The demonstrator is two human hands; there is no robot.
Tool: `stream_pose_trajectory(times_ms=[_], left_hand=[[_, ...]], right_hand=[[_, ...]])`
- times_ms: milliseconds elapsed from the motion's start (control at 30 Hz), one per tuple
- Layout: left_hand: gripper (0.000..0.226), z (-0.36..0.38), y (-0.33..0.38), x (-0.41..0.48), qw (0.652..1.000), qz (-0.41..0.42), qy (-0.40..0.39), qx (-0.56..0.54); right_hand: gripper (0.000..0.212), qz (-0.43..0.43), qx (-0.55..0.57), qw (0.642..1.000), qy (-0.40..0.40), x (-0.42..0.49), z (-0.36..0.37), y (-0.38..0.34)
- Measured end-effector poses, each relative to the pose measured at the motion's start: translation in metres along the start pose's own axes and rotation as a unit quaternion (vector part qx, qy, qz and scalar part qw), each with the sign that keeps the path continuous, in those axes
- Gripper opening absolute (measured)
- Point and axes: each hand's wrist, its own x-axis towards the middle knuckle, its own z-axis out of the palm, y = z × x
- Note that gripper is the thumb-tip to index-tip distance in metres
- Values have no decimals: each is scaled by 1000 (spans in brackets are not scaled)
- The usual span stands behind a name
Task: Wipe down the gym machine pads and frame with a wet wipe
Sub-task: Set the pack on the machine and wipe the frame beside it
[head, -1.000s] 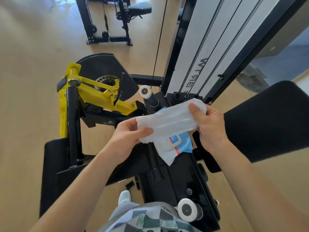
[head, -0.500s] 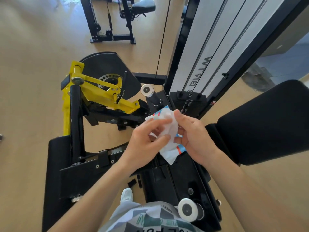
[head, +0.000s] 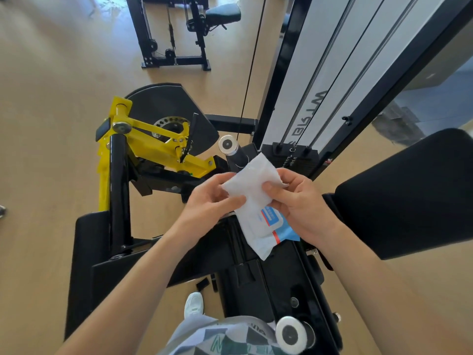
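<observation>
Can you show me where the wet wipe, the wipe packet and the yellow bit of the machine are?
wet wipe (head: 252,179): head view, middle of the white sheet.
wipe packet (head: 271,219): head view, on its blue label.
yellow lever (head: 163,155): head view, on its sloping bar.

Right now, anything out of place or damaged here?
Two small black pieces lie loose on the floor beside the frame, near the shoe; cannot tell what they are. Nothing else stands out.

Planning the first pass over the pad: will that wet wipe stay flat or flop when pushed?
Probably floppy: the wet wipe creases between the left hand and right hand. Likely light: finger pinches alone hold it.
</observation>
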Motion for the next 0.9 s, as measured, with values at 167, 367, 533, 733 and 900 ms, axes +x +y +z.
stream_pose_trajectory(times_ms=[167,367,533,733,900], left_hand=[[11,1,-6,19,988,41,150,24],[9,11,1,42,974,9,223,-42],[23,15,4,48,943,-59,168,-283],[16,23,1,58,934,-80,193,-289],[10,25,3,67,939,-104,195,-263]], right_hand=[[5,-83,-273,948,141,29,-3,-4],[8,-90,-248,948,176,57,13,-12],[29,-114,-180,971,113,64,19,-5],[17,-149,-234,949,153,78,22,4],[13,-106,-290,932,190,101,16,7]])
